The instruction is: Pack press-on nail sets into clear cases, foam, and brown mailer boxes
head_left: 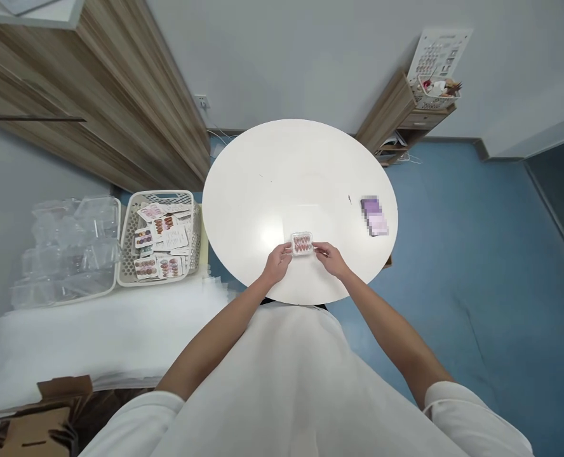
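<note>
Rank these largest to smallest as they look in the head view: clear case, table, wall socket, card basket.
1. table
2. card basket
3. clear case
4. wall socket, apparently farther off, so its true size is unsure

From here I see grey wall [282,63] at twelve o'clock, wood-grain cabinet [120,76] at ten, drawer unit [422,120] at two, blue floor [453,254] at three.
</note>
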A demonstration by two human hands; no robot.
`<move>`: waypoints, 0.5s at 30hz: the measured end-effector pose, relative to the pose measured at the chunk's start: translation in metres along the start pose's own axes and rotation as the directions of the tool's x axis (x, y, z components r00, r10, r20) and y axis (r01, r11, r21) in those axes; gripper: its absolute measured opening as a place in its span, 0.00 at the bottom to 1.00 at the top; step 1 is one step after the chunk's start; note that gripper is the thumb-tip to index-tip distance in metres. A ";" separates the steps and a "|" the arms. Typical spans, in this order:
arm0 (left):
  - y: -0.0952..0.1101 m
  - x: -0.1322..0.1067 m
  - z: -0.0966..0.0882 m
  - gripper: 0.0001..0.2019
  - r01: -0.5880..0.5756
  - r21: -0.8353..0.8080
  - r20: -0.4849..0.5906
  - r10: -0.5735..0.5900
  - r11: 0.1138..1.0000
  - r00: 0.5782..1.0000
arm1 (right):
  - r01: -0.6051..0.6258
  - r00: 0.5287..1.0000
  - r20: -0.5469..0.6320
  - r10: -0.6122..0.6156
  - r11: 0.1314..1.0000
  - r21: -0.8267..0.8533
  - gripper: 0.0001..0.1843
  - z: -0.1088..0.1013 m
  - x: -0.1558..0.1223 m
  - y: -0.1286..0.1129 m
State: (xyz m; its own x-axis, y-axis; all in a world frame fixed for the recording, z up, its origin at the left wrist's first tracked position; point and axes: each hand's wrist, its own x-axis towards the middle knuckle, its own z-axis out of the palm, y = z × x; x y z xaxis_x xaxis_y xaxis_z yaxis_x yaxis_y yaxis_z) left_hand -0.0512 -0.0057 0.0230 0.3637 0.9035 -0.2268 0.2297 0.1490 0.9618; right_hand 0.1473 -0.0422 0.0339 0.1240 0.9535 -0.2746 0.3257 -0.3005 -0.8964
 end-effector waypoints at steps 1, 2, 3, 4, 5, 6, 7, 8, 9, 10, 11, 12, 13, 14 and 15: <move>0.000 -0.004 0.009 0.20 0.005 0.012 0.026 -0.005 1.000 1.000 | -0.006 1.000 0.010 0.006 1.000 -0.030 0.18 -0.008 -0.007 0.006; 0.000 -0.007 0.018 0.19 0.009 0.026 0.045 -0.011 1.000 0.999 | -0.013 1.000 0.024 0.015 0.998 -0.063 0.18 -0.016 -0.013 0.011; -0.001 -0.010 0.026 0.19 0.012 0.042 0.058 -0.015 0.999 0.998 | -0.019 0.999 0.045 0.023 0.995 -0.095 0.17 -0.022 -0.018 0.016; -0.001 -0.013 0.033 0.18 0.015 0.062 0.064 -0.019 0.998 0.998 | -0.023 0.997 0.069 0.032 0.992 -0.125 0.17 -0.027 -0.022 0.020; -0.001 -0.016 0.039 0.18 0.017 0.085 0.062 -0.022 0.996 0.998 | -0.024 0.995 0.095 0.039 0.988 -0.151 0.17 -0.031 -0.025 0.024; -0.001 -0.018 0.045 0.18 0.018 0.110 0.056 -0.025 0.994 0.998 | -0.021 0.992 0.121 0.042 0.985 -0.172 0.17 -0.034 -0.027 0.028; -0.002 -0.020 0.049 0.17 0.019 0.135 0.045 -0.026 0.991 0.999 | -0.013 0.988 0.146 0.041 0.983 -0.186 0.17 -0.037 -0.028 0.031; -0.002 -0.022 0.053 0.17 0.019 0.161 0.034 -0.025 0.987 0.999 | -0.003 0.985 0.169 0.036 0.981 -0.194 0.17 -0.039 -0.029 0.035; -0.003 -0.024 0.057 0.17 0.020 0.187 0.024 -0.025 0.982 0.999 | 0.011 0.981 0.190 0.028 0.980 -0.199 0.17 -0.040 -0.029 0.038; -0.004 -0.026 0.060 0.16 0.023 0.210 0.015 -0.027 0.977 1.000 | 0.026 0.978 0.208 0.017 0.979 -0.204 0.17 -0.041 -0.029 0.041; -0.006 -0.028 0.063 0.16 0.027 0.231 0.006 -0.029 0.972 1.000 | 0.043 0.975 0.224 0.005 0.977 -0.209 0.17 -0.042 -0.029 0.044; -0.007 -0.030 0.065 0.16 0.034 0.252 -0.005 -0.034 0.967 0.999 | 0.060 0.971 0.240 -0.007 0.975 -0.215 0.17 -0.042 -0.029 0.047; -0.009 -0.031 0.068 0.16 0.043 0.273 -0.017 -0.040 0.961 0.999 | 0.079 0.966 0.257 -0.020 0.972 -0.221 0.17 -0.042 -0.029 0.050; -0.010 -0.033 0.070 0.16 0.052 0.297 -0.027 -0.046 0.953 0.999 | 0.099 0.961 0.275 -0.033 0.969 -0.228 0.18 -0.042 -0.029 0.053; -0.012 -0.034 0.072 0.17 0.060 0.324 -0.034 -0.051 0.944 0.998 | 0.119 0.955 0.294 -0.046 0.965 -0.235 0.18 -0.042 -0.029 0.056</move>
State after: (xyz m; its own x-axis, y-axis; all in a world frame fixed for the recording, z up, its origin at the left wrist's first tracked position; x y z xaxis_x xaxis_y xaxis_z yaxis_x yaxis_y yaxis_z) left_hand -0.0012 -0.0674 0.0082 0.3202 0.9080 -0.2703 0.5307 0.0644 0.8451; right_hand 0.2012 -0.0880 0.0065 -0.1720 0.9305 -0.3234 0.5491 -0.1820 -0.8157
